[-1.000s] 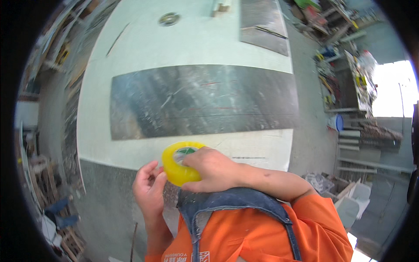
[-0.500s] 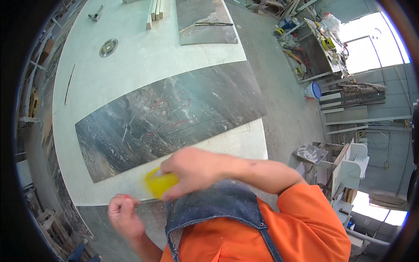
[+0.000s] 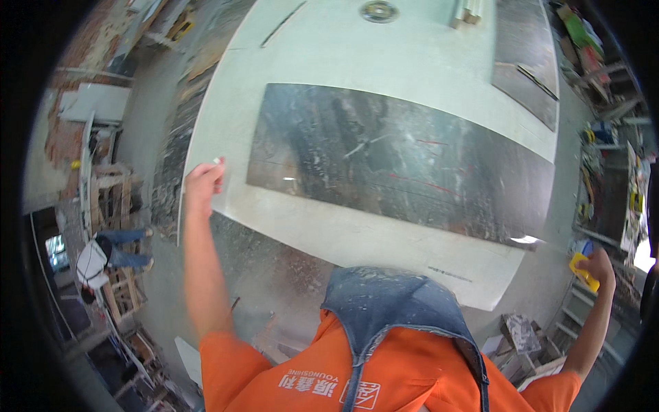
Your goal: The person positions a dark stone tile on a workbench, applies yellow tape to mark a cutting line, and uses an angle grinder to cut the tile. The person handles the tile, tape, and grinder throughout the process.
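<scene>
My right hand (image 3: 600, 266) is out at the far right, closed around a yellow tape measure (image 3: 582, 272). At the left, beyond the slab's short edge, my left hand (image 3: 204, 184) pinches a small pale end piece (image 3: 218, 161). Bright glints lie in line between the hands, as from a tape blade (image 3: 526, 239) drawn across the slab; most of its length is too faint to make out. Below it lies a dark marbled stone slab (image 3: 405, 161) with red marks and one curved long edge, on a pale tabletop (image 3: 329, 216).
A metal disc (image 3: 379, 12), a thin dark strip (image 3: 283, 25) and another dark slab piece (image 3: 525, 89) lie on the tabletop. Another person (image 3: 103, 257) is at the far left by wooden racks (image 3: 122, 281). A cluttered bench (image 3: 628, 199) stands at the right.
My hands, close together before, have spread wide apart: the right one went far right with the tape measure, the left one forward to the slab's left side. The view has turned leftward.
</scene>
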{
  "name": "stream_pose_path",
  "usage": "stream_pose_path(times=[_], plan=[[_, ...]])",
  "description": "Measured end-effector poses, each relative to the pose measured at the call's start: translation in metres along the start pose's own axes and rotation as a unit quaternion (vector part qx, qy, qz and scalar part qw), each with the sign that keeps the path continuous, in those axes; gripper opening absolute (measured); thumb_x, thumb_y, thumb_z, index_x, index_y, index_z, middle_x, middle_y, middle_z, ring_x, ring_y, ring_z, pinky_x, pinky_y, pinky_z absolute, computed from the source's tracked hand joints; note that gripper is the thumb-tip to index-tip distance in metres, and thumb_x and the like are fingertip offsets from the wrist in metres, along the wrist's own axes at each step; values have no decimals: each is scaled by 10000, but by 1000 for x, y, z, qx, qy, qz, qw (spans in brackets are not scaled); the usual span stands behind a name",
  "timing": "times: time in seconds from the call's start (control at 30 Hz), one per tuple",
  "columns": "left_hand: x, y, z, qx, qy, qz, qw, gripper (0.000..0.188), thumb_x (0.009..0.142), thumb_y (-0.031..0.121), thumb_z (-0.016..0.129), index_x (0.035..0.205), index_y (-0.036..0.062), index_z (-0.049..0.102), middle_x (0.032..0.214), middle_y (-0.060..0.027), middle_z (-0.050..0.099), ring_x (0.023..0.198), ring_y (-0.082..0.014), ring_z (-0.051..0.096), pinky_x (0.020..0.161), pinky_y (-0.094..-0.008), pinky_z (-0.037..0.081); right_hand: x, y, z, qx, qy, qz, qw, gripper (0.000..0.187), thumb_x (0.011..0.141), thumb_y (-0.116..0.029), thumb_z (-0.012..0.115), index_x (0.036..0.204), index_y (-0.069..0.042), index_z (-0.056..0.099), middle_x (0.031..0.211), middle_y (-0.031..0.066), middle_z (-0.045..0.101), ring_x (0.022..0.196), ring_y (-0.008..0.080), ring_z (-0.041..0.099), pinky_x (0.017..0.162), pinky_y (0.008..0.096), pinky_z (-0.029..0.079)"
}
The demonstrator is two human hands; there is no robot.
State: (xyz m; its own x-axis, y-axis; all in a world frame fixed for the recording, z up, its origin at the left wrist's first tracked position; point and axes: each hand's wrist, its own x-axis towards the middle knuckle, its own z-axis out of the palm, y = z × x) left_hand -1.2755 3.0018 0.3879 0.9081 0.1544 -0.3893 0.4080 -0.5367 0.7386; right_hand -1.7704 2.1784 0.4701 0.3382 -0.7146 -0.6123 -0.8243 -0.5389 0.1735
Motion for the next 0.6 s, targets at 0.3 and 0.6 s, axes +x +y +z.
stream_pose_path(times=[0.3,0.6], plan=[[15,0,31,25,-21,-33,999,168,884,226,756,899,75,684,785,18,644,710,-91,579,643,-267,447,25,4,35,9,113,-57,992,500,849,-366,801,699,92,666,532,122,486,538,144,544,538,419,443],[23,-12,46,8,-16,-27,999,169,879,185,756,829,51,667,785,6,636,704,-97,548,661,-282,434,29,-16,32,8,137,-73,988,510,824,-370,799,646,67,605,515,84,435,501,145,468,520,425,408]])
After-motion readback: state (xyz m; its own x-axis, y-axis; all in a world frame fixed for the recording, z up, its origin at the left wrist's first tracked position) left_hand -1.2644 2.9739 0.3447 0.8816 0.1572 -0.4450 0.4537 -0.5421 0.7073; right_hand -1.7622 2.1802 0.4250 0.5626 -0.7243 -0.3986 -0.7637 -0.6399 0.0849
